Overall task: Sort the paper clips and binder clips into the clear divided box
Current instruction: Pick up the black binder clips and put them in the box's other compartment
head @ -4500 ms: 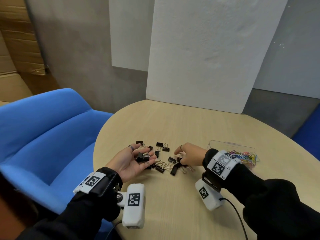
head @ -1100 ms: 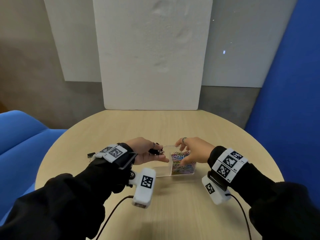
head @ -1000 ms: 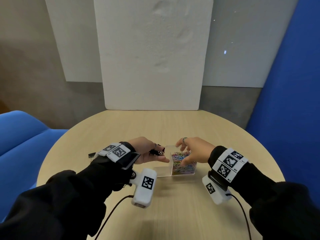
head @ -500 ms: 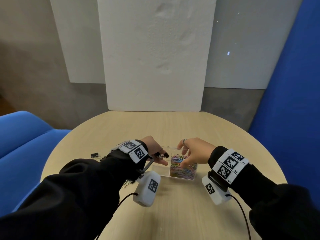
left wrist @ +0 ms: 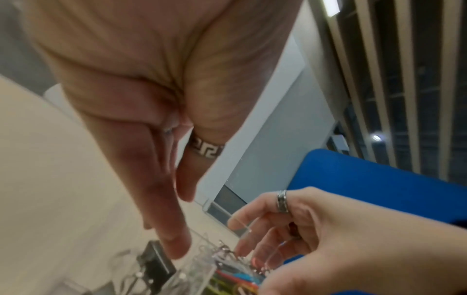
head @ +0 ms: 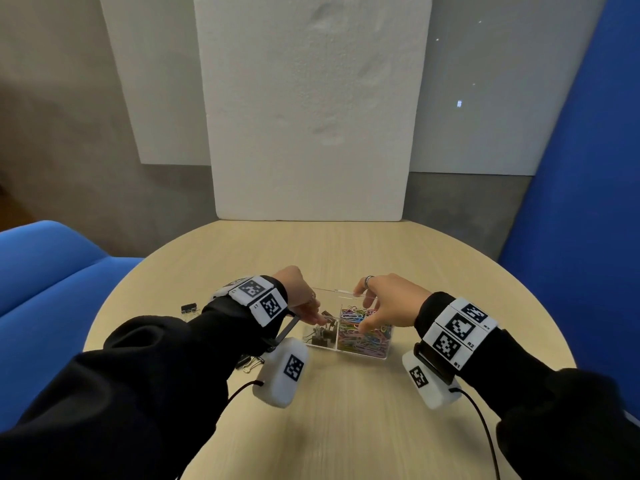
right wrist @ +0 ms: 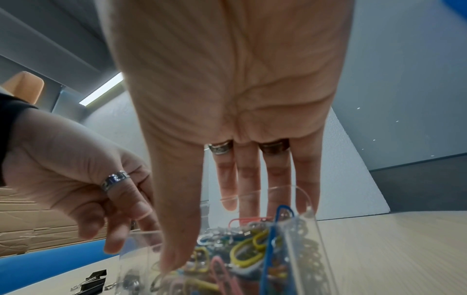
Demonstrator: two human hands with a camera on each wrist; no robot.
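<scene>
The clear divided box (head: 360,353) stands mid-table. Its left compartment holds black binder clips (head: 318,338); its right one is full of coloured paper clips (head: 365,336). My left hand (head: 306,308) hangs over the left compartment, fingers (left wrist: 174,247) straight and pointing down, holding nothing, with a binder clip (left wrist: 156,261) just below them. My right hand (head: 382,306) arches over the right compartment. Its straight fingers (right wrist: 248,179) rest against the box's far wall (right wrist: 267,192) and its thumb dips among the paper clips (right wrist: 242,249).
One black binder clip (head: 188,308) lies on the table to the left, another (head: 250,362) beside my left forearm. A blue chair (head: 52,268) stands left, a white foam board (head: 311,116) behind the table, a blue panel (head: 575,202) right.
My left hand, which carried several binder clips to the box, has turned palm down over the left compartment and let them drop in. My right hand has stayed on the box.
</scene>
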